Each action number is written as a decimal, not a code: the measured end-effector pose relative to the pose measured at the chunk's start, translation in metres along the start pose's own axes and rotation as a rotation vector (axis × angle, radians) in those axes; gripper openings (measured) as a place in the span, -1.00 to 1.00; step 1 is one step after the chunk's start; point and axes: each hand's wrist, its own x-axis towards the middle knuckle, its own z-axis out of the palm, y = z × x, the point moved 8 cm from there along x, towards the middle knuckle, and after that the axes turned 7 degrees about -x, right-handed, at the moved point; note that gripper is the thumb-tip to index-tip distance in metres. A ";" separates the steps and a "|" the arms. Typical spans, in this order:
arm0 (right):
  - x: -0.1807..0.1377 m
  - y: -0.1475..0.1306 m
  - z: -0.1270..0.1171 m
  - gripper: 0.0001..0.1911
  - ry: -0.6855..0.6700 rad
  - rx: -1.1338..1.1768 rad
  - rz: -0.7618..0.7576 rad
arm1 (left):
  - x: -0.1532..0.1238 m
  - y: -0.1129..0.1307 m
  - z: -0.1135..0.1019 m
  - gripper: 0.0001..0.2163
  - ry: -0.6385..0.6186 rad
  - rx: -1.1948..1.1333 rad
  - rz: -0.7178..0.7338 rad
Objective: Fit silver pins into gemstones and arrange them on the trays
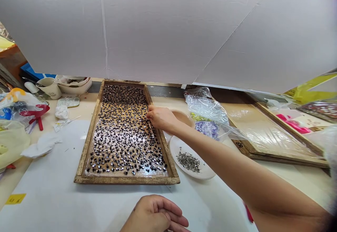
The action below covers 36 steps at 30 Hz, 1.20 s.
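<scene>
A wooden-framed tray (80, 161) stands lengthwise before me, its film-covered base scattered with many small shiny black pieces (123, 137). Over its right side, my right hand (161, 118) is closed in a pinch at the black pieces. Whatever lies between those fingertips is too small or hidden to make out. My left hand (160, 216) is near the table's front, below the tray, palm turned up and fingers loosely stretched and apart. Beside the tray's right edge, a white plate (206, 172) bears a pile of small metal pin-like pieces (189, 161).
A round bowl (185, 116) sits partly behind my right forearm. Plastic bags (207, 107) with yellow and purple contents lie beyond it. Another film-covered wooden frame (263, 130) is at right. A cup (50, 88), white tissue (43, 145) and red scoop-like object (37, 112) are at left.
</scene>
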 end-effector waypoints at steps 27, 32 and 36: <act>-0.160 -0.078 -0.067 -0.79 0.175 0.775 -0.256 | -0.032 0.046 0.005 -0.58 -0.225 -0.404 0.410; -0.166 -0.085 -0.057 -0.79 0.227 0.699 -0.190 | -0.038 0.042 0.012 -0.60 -0.239 -0.393 0.406; -0.166 -0.090 -0.053 -0.81 0.216 0.670 -0.171 | -0.040 0.040 0.014 -0.64 -0.176 -0.371 0.421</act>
